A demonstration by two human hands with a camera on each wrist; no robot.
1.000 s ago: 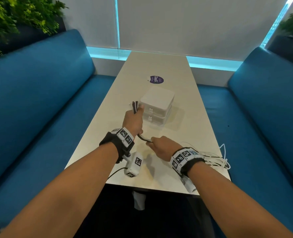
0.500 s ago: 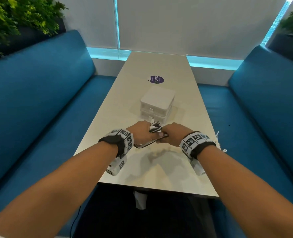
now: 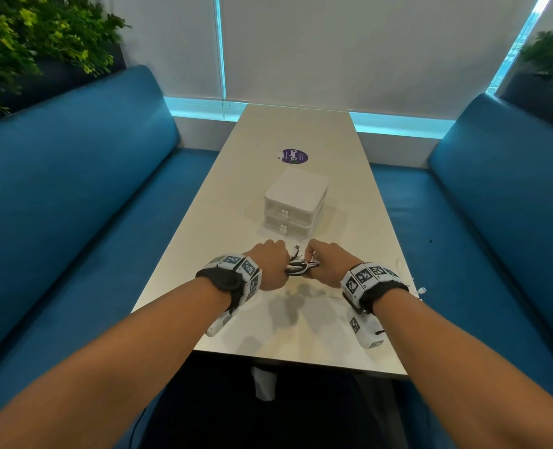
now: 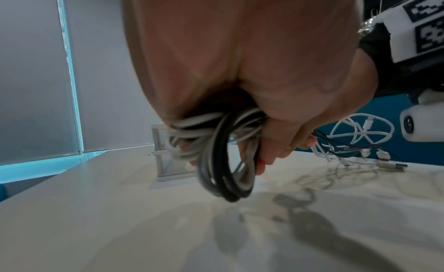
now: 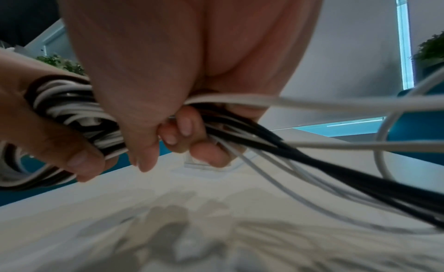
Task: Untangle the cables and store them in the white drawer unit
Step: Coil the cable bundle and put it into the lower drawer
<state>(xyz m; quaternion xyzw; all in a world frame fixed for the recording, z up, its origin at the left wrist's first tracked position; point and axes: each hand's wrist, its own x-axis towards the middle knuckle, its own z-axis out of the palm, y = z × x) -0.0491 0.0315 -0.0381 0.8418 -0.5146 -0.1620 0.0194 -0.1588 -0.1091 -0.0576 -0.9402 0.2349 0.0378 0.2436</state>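
Black and white cables point(image 3: 297, 266), white drawer unit point(image 3: 296, 202), blue benches point(image 3: 74, 196)

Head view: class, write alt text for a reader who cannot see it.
Two hands, left hand and right hand, grip a coiled bundle of black and white cables above a pale table. A closed white drawer unit stands just beyond, between blue benches.

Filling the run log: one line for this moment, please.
left hand: grips cable bundle | right hand: grips it too | drawer unit: closed
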